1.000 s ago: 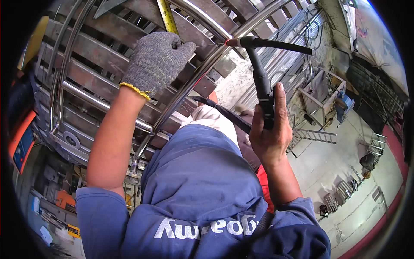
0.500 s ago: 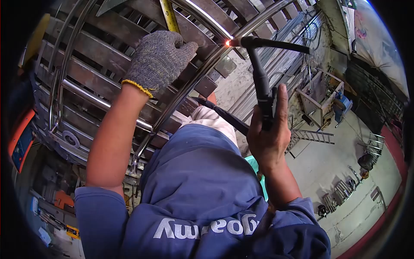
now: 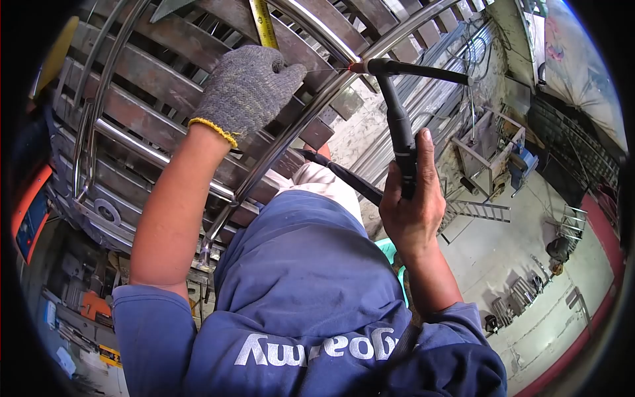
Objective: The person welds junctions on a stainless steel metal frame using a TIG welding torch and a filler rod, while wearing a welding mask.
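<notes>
My left hand (image 3: 248,92), in a grey knit glove with a yellow cuff, pinches a thin wire (image 3: 324,70) between thumb and fingers. The wire runs right to the tip of a black welding torch (image 3: 397,119). My bare right hand (image 3: 415,205) is wrapped round the torch's handle, one finger stretched along it. The torch tip is at a joint of shiny metal tubes (image 3: 297,126), where a small dull red spot shows. Behind my gloved hand, a yellow tape measure (image 3: 263,25) lies over flat metal bars (image 3: 132,109).
Long metal tubes (image 3: 423,92) lie on the floor beyond the torch. A metal frame (image 3: 486,149) with a blue part stands at the right, near a small ladder-like piece (image 3: 479,210). An orange-and-blue machine (image 3: 28,215) is at the left edge. Clamps (image 3: 522,291) rest at the lower right.
The bright glow at the torch tip has faded to a small dull red spot. Both hands have kept nearly the same place and hold.
</notes>
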Available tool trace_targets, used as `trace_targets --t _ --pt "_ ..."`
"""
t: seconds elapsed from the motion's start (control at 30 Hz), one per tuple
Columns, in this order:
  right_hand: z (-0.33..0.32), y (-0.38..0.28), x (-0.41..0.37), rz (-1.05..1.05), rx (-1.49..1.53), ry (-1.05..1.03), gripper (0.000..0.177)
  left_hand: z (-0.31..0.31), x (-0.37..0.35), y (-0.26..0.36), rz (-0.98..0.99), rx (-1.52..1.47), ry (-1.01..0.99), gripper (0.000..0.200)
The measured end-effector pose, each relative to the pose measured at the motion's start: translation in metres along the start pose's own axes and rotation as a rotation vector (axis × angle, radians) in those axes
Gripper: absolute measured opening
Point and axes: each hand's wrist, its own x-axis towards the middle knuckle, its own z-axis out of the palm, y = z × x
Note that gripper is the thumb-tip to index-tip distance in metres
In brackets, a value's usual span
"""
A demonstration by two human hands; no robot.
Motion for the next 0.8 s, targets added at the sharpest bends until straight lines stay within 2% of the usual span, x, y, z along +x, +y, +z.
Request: trace_targets --t 0.1,0.2,0.27,0.3,0.4,0.47,0.5,0.6,0.8 --pt "0.001 -0.003 -0.001 -0.016 -0.056 -0.013 0.076 0.003 0.001 -0.003 0.019 0.036 0.020 0.055" --pt "0.002 -0.004 -0.001 -0.044 -0.111 -0.034 0.076 -0.003 0.001 0.003 0.009 0.081 -0.031 0.045" --pt "0.001 -0.003 -0.002 -0.059 -0.132 -0.048 0.076 0.004 0.003 -0.018 0.318 0.154 -0.012 0.032" --pt "0.001 -0.002 -0.002 -0.065 -0.135 -0.050 0.076 0.007 -0.001 -0.019 0.310 0.114 0.021 0.023" --pt "-0.001 -0.001 -0.001 -0.070 -0.110 -0.043 0.076 0.009 0.001 -0.022 0.292 0.107 0.034 0.031" --pt "0.001 -0.003 -0.002 -0.003 -0.048 0.004 0.077 -0.006 0.003 0.006 -0.049 0.076 -0.075 0.044" --pt "0.004 -0.002 -0.005 0.035 -0.007 0.052 0.078 -0.004 0.005 0.001 0.017 0.072 -0.041 0.056" --pt "0.006 0.001 -0.002 0.002 0.008 0.105 0.078 -0.003 0.005 -0.001 -0.015 0.036 -0.040 0.058" --pt "0.001 0.000 0.000 -0.045 -0.021 0.039 0.077 -0.001 0.005 -0.004 0.021 0.050 -0.012 0.058"
